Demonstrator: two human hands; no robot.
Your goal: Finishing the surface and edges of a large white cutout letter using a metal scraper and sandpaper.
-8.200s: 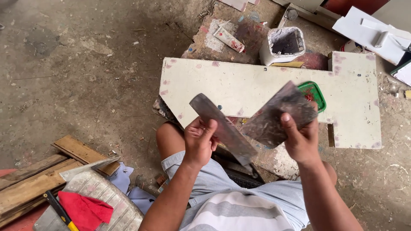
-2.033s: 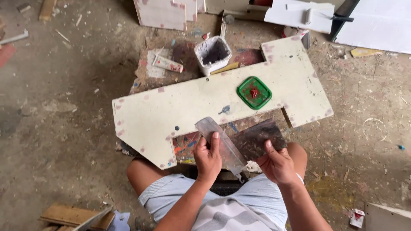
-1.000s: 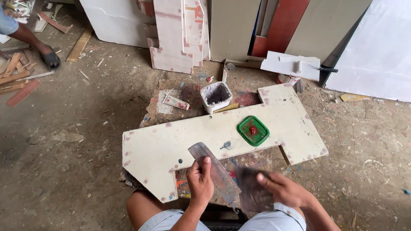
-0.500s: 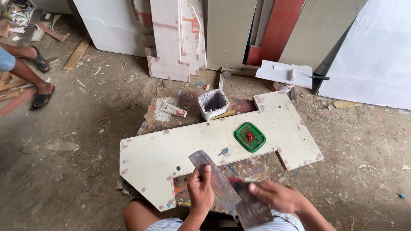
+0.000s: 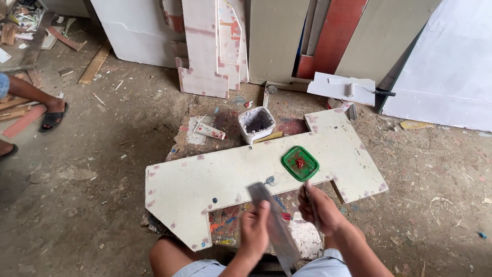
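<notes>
The left hand (image 5: 254, 231) was closed around a long flat scraper blade (image 5: 274, 225), gray and smeared. The blade ran up past the fingers, and its top end sat over the near edge of the cream board (image 5: 215, 179). The right hand (image 5: 320, 208) was just beside it, curled around a second, thinner blade (image 5: 311, 202). That one was blurred, so how tightly it was held could not be told for sure. The two blades were near each other but did not seem to touch.

Just past the right hand lay a green lid (image 5: 300, 163) with a red blob in the middle, resting on the board. Farther out from both hands stood a small white tub (image 5: 256, 123) with dark stuff inside. A squeezed tube (image 5: 209, 131) lay off to the left of the tub. Under the hands, a paint-spattered slab (image 5: 233, 225) peeked out below the board.

Far off to the left, another person's foot in a sandal (image 5: 51, 115) rested on the dirt floor (image 5: 92, 195).

Things could slip here. The blades looked smeared and slick, so one might slide out of a hand and land on the person's bare knee (image 5: 166, 256). If the blades were rubbed together hard, an edge could nick a finger. A wide swing could also knock the green lid and smear the red blob on the board.
</notes>
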